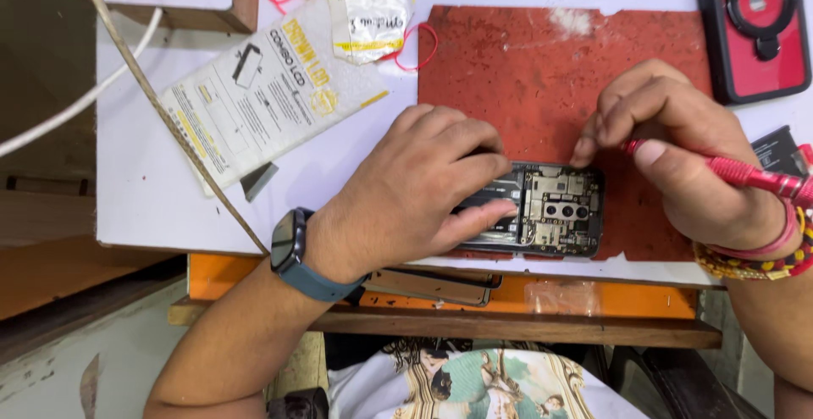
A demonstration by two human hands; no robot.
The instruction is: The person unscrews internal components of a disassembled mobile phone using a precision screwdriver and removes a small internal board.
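Your left hand [415,190] pins the opened phone [542,211] loosely while your right hand [677,152] grips the red screwdriver [754,177]; a slip could gouge the exposed board.

A white worktable [152,199] carries a worn red mat [542,72] at centre, a printed plastic packet [262,97] at ten o'clock, a red phone case [754,25] at two.

We get bright, even overhead light, soft short shadows under the left hand [415,190] on the white counter [152,199], mild glare on the plastic bag [271,88], sharp centre, dim lower left corner.
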